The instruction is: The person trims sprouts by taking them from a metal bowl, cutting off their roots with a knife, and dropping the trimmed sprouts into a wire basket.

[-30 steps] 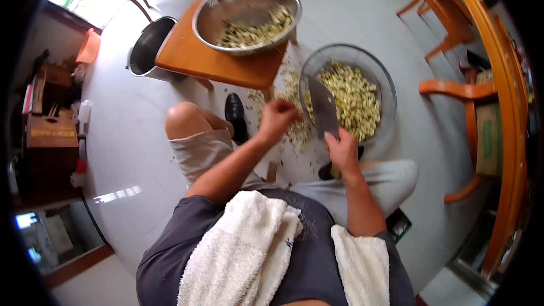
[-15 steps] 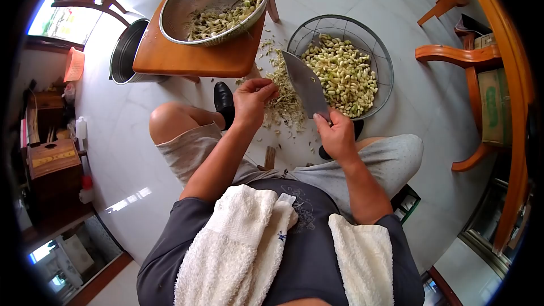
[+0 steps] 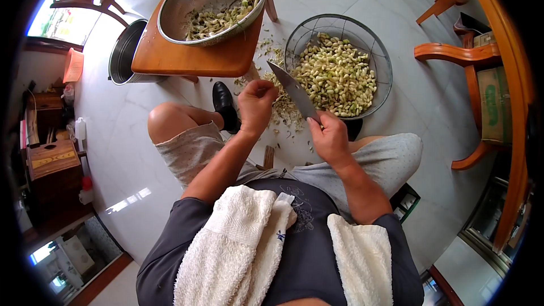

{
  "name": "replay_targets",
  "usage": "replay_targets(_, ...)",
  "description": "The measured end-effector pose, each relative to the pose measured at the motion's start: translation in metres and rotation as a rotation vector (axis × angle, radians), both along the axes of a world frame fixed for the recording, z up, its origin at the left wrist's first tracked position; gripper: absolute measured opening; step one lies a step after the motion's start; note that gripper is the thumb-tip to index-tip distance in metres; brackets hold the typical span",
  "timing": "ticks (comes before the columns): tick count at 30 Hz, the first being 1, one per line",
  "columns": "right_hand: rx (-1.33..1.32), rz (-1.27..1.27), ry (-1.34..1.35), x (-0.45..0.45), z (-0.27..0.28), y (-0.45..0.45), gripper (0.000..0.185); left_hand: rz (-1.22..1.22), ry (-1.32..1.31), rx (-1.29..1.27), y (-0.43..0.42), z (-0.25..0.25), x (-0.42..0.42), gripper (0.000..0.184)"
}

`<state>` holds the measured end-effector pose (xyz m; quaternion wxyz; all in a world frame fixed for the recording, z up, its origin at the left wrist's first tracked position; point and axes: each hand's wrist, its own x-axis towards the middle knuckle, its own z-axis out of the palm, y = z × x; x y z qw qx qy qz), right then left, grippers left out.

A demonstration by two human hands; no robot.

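My right hand (image 3: 330, 139) grips the handle of a broad-bladed kitchen knife (image 3: 294, 89), its blade slanting up and to the left. My left hand (image 3: 256, 106) is closed in a pinch just left of the blade; whatever lies between its fingertips is too small to make out. Past the blade stands a round wire basket (image 3: 383, 59) with many small pale green-white bulbs (image 3: 339, 75) in it. Beneath the hands, trimmed scraps (image 3: 281, 114) litter the floor. A metal colander (image 3: 170, 28) with untrimmed bulbs (image 3: 226, 18) rests on a wooden chair seat (image 3: 187, 67).
Beside the chair seat stands a metal bucket (image 3: 120, 56). A black shoe (image 3: 222, 99) is on the floor near my left hand. Wooden furniture (image 3: 462, 52) and a green carton (image 3: 494, 105) stand on the right. White towels (image 3: 238, 238) hang over my chest.
The knife has tilted, its blade now seen more edge-on and its tip lower and further left. My left hand has shifted slightly right, and its fingers have curled in more.
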<state>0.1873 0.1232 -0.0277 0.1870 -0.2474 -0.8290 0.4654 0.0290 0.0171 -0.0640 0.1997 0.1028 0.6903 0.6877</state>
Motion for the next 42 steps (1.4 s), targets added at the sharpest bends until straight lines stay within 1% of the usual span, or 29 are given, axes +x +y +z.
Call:
replay_targets(7, 0.071, 0.000, -0.037, 0.000, -0.007, 0.000, 0.016, -0.006, 0.104, -0.074, 0.000, -0.002, 0.003, 0.010)
replay_targets(13, 0.149, 0.014, -0.090, -0.002, -0.011, -0.003, 0.014, 0.008, 0.135, -0.064, 0.000, -0.009, 0.002, 0.007)
replay_targets(16, 0.176, 0.005, -0.073, -0.004, -0.012, -0.007, 0.013, 0.007, 0.123, -0.062, -0.002, -0.006, 0.003, 0.007)
replay_targets(19, 0.218, 0.119, -0.456, -0.001, -0.034, 0.003, 0.012, 0.013, 0.090, 0.036, -0.005, 0.002, 0.001, 0.005)
replay_targets(22, 0.168, 0.148, -0.496, 0.001, -0.036, 0.009, 0.011, 0.015, -0.005, 0.123, -0.004, 0.020, -0.001, 0.005)
replay_targets(25, 0.159, 0.174, -0.532, 0.002, -0.038, 0.009, 0.011, -0.043, -0.043, 0.187, 0.004, 0.025, -0.005, 0.006)
replay_targets(26, 0.183, 0.222, -0.541, 0.003, -0.039, 0.007, 0.012, -0.042, -0.026, 0.125, 0.012, 0.029, -0.006, 0.008)
replay_targets(28, 0.237, 0.316, -0.564, 0.005, -0.043, 0.004, 0.012, -0.118, 0.039, 0.036, 0.033, 0.041, -0.008, 0.010)
replay_targets(30, 0.215, 0.381, -0.635, 0.004, -0.048, 0.001, 0.014, -0.171, 0.136, -0.021, 0.060, 0.043, -0.010, 0.011)
replay_targets(32, 0.193, 0.419, -0.687, 0.004, -0.047, -0.001, 0.014, -0.234, 0.237, -0.091, 0.091, 0.034, -0.014, 0.011)
replay_targets(34, 0.169, 0.434, -0.716, 0.003, -0.044, -0.001, 0.015, -0.290, 0.249, -0.113, 0.121, 0.032, -0.012, 0.016)
replay_targets(36, 0.170, 0.434, -0.707, 0.002, -0.037, 0.000, 0.014, -0.420, 0.385, -0.248, 0.144, 0.033, -0.011, 0.024)
replay_targets(38, 0.163, 0.425, -0.694, 0.002, -0.031, 0.002, 0.014, -0.398, 0.605, -0.339, 0.159, 0.023, -0.005, 0.031)
replay_targets(39, 0.159, 0.418, -0.685, 0.002, -0.031, 0.003, 0.013, -0.452, 0.733, -0.318, 0.158, 0.031, -0.008, 0.033)
replay_targets(42, 0.183, 0.404, -0.579, 0.009, -0.042, 0.004, 0.013, -0.622, 0.493, -0.293, 0.137, 0.102, -0.025, 0.030)
